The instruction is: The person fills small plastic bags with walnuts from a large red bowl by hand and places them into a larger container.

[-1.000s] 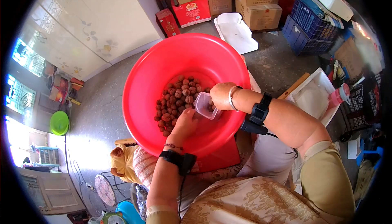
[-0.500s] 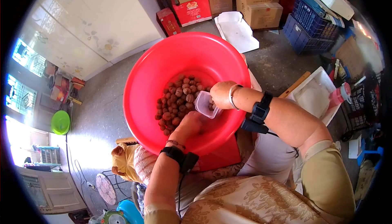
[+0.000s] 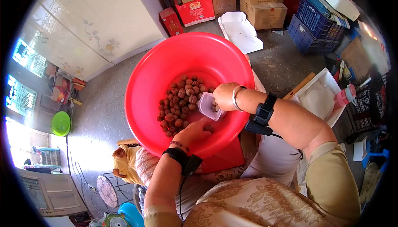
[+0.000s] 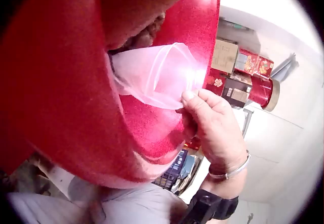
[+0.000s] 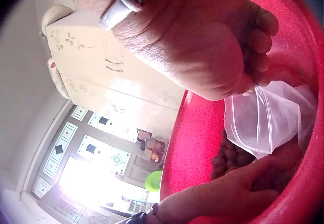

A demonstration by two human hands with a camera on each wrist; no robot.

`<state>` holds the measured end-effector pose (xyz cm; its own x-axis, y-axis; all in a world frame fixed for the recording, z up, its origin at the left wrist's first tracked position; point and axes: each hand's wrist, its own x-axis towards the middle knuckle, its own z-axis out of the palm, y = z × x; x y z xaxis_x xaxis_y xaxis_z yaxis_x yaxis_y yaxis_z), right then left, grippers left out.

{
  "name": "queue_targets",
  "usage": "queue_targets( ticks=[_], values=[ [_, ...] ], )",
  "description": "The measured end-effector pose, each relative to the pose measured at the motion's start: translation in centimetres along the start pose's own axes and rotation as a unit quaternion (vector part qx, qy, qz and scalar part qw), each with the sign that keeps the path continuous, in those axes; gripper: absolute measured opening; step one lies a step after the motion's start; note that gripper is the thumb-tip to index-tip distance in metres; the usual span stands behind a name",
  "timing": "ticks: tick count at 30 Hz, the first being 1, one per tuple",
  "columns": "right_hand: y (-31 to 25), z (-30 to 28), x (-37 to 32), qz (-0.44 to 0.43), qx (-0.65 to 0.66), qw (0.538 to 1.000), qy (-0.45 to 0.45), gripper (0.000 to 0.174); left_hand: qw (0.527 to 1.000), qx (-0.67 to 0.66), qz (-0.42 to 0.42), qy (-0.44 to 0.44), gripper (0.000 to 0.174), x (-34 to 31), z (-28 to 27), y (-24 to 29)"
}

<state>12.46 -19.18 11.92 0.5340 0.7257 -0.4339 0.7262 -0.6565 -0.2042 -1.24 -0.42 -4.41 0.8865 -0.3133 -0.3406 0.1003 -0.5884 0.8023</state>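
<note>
Brown walnuts (image 3: 180, 98) are heaped at the bottom of a large red plastic basin (image 3: 143, 78). My right hand (image 3: 226, 97) pinches the rim of a translucent plastic container (image 3: 207, 105), thumb and fingers at its edge. The container lies tilted inside the basin, its mouth toward the upper left in the head view, with a few walnuts in it. Just below the container, my left hand (image 3: 192, 132) is low in the basin. Its fingers curl round walnuts (image 5: 267, 182), largely hidden by the hand in the right wrist view.
A white foam tray (image 3: 240, 30) lies beyond the basin, before stacked cardboard boxes (image 3: 265, 15). Blue crates (image 3: 311, 32) stand at the far right, and a white foam box (image 3: 321, 94) sits beside the right arm. A green basin (image 3: 61, 123) is on the left.
My left hand has shifted from beside the container's lower left to the basin floor below it, its thumb and fingers now showing. The right hand and container have hardly moved.
</note>
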Motion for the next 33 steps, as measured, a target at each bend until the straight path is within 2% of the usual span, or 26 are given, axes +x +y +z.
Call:
queue_targets(
  ticks=[3, 9, 11, 12, 14, 15, 17, 19, 22, 23, 25, 29, 33],
  values=[
    [0.2, 0.2, 0.1, -0.009, 0.003, 1.000, 0.003, 0.027, 1.000, 0.022, -0.002, 0.015, 0.063, -0.1, 0.0, 0.3],
    [0.0, -0.4, -0.3, -0.002, -0.009, 1.000, -0.008, 0.026, 0.996, 0.043, -0.074, -0.001, 0.055, -0.8, -1.2, 2.2],
    [0.1, -0.6, -0.3, 0.002, -0.014, 1.000, -0.011, 0.026, 0.979, 0.049, -0.133, 0.147, 0.050, -0.4, -1.7, 1.4],
    [0.0, -0.5, -0.4, 0.004, -0.013, 1.000, -0.005, 0.027, 0.979, 0.050, -0.132, 0.146, 0.050, -0.7, -2.1, 2.0],
    [0.2, -0.4, -0.3, 0.008, -0.013, 1.000, 0.001, 0.027, 0.932, -0.124, -0.141, 0.309, 0.042, -1.5, -3.2, 4.1],
    [0.3, -0.2, -0.1, 0.007, -0.004, 1.000, 0.002, 0.027, 0.932, -0.124, -0.141, 0.309, 0.042, -1.7, -3.7, 4.6],
    [0.4, 0.1, 0.2, 0.006, 0.003, 1.000, 0.002, 0.027, 0.880, -0.252, -0.090, 0.393, 0.033, -2.0, -4.5, 5.8],
    [0.2, -0.1, 0.0, 0.008, -0.002, 1.000, 0.000, 0.028, 0.869, -0.292, -0.078, 0.392, 0.031, -2.4, -4.7, 7.7],
    [0.1, -0.3, -0.1, 0.008, -0.013, 1.000, -0.007, 0.027, 0.877, -0.284, -0.007, 0.386, 0.033, -1.9, -4.4, 7.8],
    [0.0, -0.4, -0.1, 0.009, -0.012, 1.000, -0.007, 0.027, 0.891, -0.293, 0.044, 0.344, 0.031, -1.4, -3.7, 7.9],
    [0.0, -0.4, -0.2, 0.022, 0.007, 1.000, 0.005, 0.027, 0.908, -0.236, 0.071, 0.340, 0.028, -1.5, -3.3, 7.9],
    [-0.1, -0.6, -0.3, 0.021, -0.012, 1.000, -0.002, 0.027, 0.897, -0.303, 0.005, 0.322, 0.021, -1.7, -3.8, 6.7],
    [0.0, -0.5, -0.3, 0.016, -0.002, 1.000, -0.004, 0.028, 0.900, -0.322, -0.014, 0.293, 0.030, -2.1, -4.2, 6.4]
  ],
)
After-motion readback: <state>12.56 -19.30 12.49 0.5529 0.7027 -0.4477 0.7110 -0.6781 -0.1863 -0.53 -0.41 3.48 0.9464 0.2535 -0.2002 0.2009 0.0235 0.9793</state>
